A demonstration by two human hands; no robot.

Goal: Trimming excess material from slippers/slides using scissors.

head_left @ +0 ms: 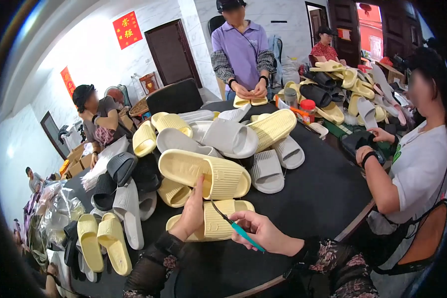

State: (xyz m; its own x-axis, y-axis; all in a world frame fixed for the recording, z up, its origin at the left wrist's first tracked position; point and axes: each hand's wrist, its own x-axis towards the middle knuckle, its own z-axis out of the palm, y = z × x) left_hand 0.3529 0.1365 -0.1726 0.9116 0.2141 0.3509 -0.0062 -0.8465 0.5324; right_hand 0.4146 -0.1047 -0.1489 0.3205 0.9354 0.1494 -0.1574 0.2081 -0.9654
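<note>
1. I see the left hand (191, 212) closed on the upper yellow slipper (217, 174), one digit lying over its footbed beside the strap.
2. This slipper is just beyond the hand, tilted, with the toe to the right, before the pile of slippers (228, 138).
3. The right hand (265, 231) grips a teal-handled tool (246, 236); its thin tip is near the strap, but contact I cannot tell.
4. The lower yellow slipper (218, 219) lies on the table (328, 198), partly behind the left hand.
</note>
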